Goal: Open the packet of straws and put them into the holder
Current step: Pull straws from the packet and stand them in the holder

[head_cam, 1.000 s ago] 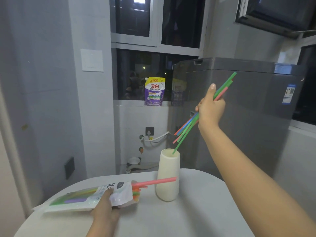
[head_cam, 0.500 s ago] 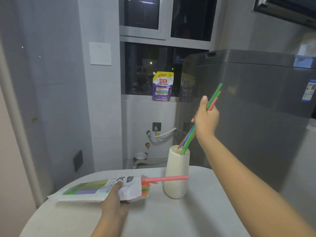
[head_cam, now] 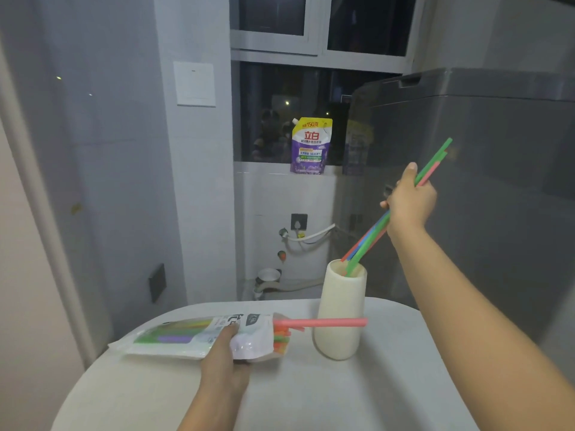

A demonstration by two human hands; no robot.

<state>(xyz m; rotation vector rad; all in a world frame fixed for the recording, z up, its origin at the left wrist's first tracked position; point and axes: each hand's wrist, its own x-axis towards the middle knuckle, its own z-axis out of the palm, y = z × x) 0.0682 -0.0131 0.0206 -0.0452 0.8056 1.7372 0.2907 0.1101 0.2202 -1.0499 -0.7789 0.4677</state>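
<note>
My right hand [head_cam: 410, 202] grips a slanted bundle of green, blue and pink straws [head_cam: 370, 239] above the tall cream holder [head_cam: 340, 312]. The bundle's lower tips sit just inside the holder's mouth. The holder stands upright on the white table [head_cam: 311, 393]. My left hand [head_cam: 225, 353] holds the open white straw packet [head_cam: 199, 337] flat on the table, left of the holder. One pink straw [head_cam: 323, 322] sticks far out of the packet's open end and crosses in front of the holder. Short ends of more straws show at the packet's mouth.
A grey washing machine [head_cam: 485, 188] stands right behind the table. A purple detergent pouch [head_cam: 310, 146] sits on the window sill. Hoses and a wall socket [head_cam: 298, 221] lie below the sill. The table's rounded edge curves at the left.
My right hand has lowered the straw bundle, so its tips have gone from above the holder into its mouth. My left hand and the packet have stayed put.
</note>
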